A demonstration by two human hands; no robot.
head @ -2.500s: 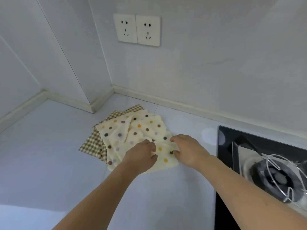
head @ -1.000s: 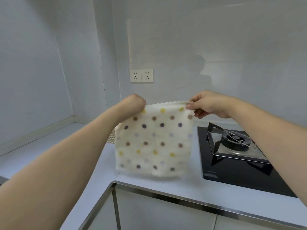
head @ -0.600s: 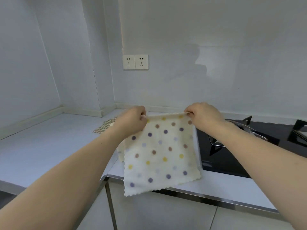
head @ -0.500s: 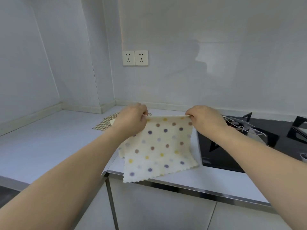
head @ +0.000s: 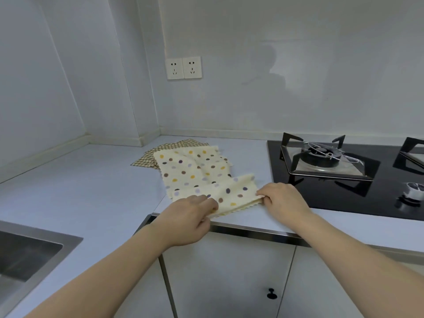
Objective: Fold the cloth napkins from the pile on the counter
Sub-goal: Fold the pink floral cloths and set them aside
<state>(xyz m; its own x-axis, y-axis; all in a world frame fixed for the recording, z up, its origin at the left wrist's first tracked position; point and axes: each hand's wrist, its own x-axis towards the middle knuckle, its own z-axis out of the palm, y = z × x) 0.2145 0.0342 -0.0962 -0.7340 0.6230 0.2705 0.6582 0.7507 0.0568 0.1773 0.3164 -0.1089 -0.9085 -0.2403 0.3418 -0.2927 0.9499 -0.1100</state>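
From my seat I read it left to right. The sink [head: 27, 255] sits off at the far left, well apart from the work. Toward the corner lies the pile [head: 183, 159], checked cloths under dotted ones, and the napkin [head: 231, 193] I am folding overlaps its near edge, so a hard tug could, I judge, drag a pile cloth along. My left hand [head: 188, 220] pinches the napkin's near left corner, fingers curled over the doubled layer; my right hand [head: 283, 199] pinches the near right corner the same way. The scalloped edge lies just beside the counter [head: 96, 187] lip (little margin there), so if either pinch slips, the layers would likely skew or slide off the front. The hob [head: 344, 175] is near my right hand; no flame shows, though a stray corner could catch a pan support
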